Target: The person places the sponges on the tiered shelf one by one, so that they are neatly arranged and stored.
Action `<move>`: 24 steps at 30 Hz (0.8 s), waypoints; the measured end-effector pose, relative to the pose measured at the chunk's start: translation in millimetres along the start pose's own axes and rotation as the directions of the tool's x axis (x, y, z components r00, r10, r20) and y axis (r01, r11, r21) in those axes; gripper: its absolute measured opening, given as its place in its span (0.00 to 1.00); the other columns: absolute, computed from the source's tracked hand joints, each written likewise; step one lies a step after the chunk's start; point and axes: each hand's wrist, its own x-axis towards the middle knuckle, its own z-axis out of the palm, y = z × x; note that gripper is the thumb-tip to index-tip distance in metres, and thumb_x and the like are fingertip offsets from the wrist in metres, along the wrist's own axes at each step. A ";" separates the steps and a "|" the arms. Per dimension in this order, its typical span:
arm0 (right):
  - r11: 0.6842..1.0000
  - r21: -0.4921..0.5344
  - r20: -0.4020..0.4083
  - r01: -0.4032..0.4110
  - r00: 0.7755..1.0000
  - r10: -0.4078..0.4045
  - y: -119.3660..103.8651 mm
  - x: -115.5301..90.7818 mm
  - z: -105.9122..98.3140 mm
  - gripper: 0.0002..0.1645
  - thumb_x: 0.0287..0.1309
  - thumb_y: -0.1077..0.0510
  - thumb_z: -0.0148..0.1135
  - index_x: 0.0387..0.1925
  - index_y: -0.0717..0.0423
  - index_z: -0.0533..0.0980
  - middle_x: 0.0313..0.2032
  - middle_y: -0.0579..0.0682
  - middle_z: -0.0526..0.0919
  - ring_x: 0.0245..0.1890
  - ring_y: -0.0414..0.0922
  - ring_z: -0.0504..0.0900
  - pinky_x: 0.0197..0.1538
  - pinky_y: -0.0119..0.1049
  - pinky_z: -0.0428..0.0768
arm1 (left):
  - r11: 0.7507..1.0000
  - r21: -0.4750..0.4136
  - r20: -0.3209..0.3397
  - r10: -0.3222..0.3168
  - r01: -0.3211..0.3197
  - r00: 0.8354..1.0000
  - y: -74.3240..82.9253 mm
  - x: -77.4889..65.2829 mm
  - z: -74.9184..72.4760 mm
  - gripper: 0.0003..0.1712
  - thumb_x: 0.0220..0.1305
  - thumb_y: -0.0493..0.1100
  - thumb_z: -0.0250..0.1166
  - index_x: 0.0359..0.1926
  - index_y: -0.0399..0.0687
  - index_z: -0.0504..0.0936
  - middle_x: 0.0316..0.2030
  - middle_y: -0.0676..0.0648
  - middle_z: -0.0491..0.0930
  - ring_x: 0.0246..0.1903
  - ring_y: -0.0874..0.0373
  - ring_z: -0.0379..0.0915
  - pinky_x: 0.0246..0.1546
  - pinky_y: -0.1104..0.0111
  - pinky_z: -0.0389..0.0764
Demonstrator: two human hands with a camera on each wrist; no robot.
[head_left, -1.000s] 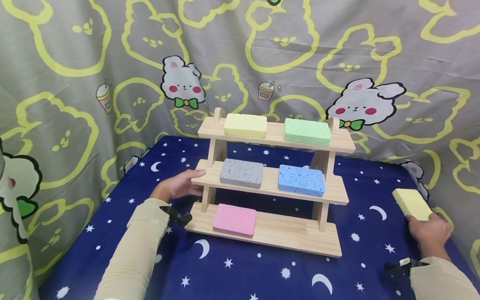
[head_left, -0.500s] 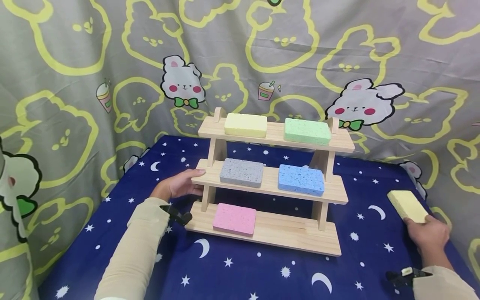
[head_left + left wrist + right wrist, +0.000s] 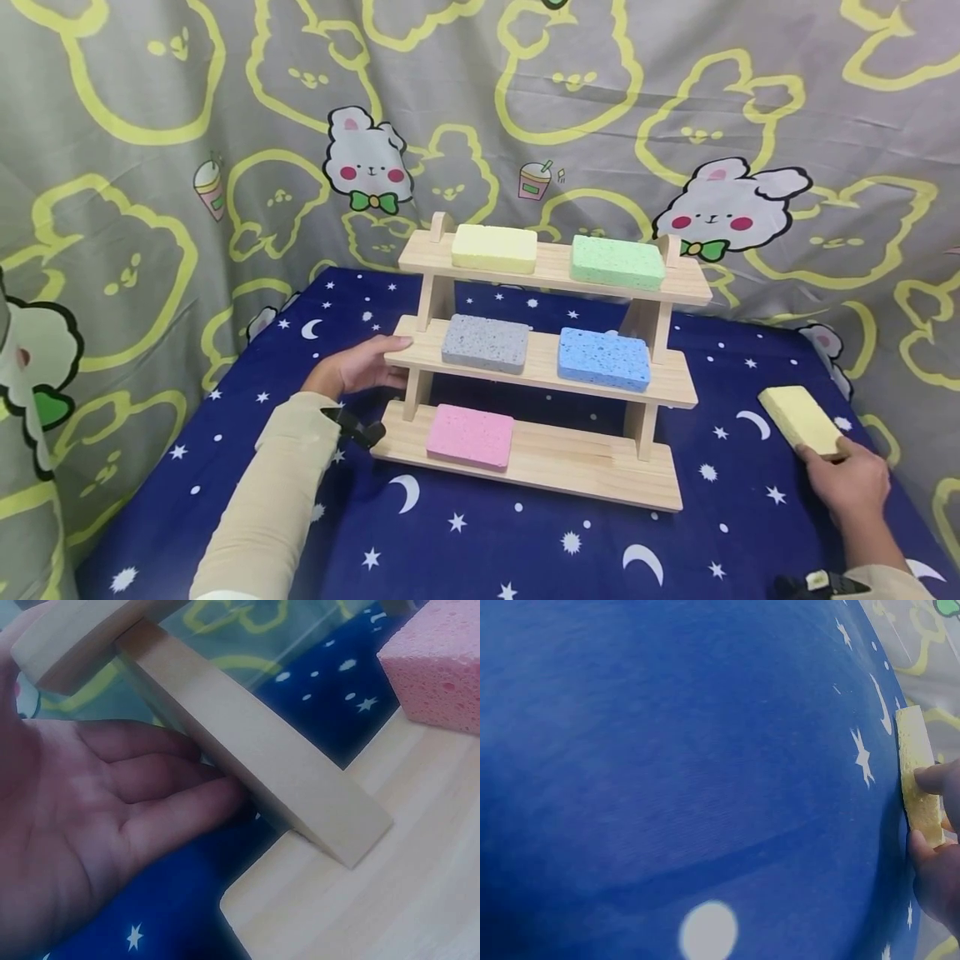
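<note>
At the right of the head view, my right hand (image 3: 851,483) holds a yellow sponge (image 3: 801,421) by its near end, fingers and thumb on opposite edges. The right wrist view shows this sponge (image 3: 915,750) edge-on, near the blue cloth. My left hand (image 3: 367,365) grips the left end of the middle board of a three-tier wooden shelf (image 3: 600,462), thumb on top. In the left wrist view its fingers (image 3: 172,776) lie under that board, against the upright. On the shelf sit another yellow sponge (image 3: 493,248), a green sponge (image 3: 617,261), grey sponge (image 3: 484,342), blue sponge (image 3: 603,358) and pink sponge (image 3: 470,437).
A dark blue tablecloth (image 3: 517,550) with white stars and moons covers the table under the shelf. Behind and at the sides hangs a grey curtain (image 3: 465,83) with yellow outlines and rabbits. Black wrist camera mounts (image 3: 352,427) show at both sleeves.
My right hand has shifted a little left and nearer, carrying the yellow sponge with it. My left hand stays on the shelf, and the other sponges keep their places.
</note>
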 end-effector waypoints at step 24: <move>0.996 0.005 0.066 0.090 0.994 -0.090 -6.6 -29.0 -1.1 0.35 0.57 0.54 0.59 0.59 0.73 0.64 0.56 0.77 0.65 0.55 0.73 0.63 0.55 0.62 0.61 | 0.999 -0.037 -0.005 -0.023 0.022 1.000 2.8 2.5 -2.0 0.37 0.65 0.53 0.46 0.68 0.34 0.52 0.61 0.30 0.62 0.59 0.41 0.65 0.60 0.47 0.66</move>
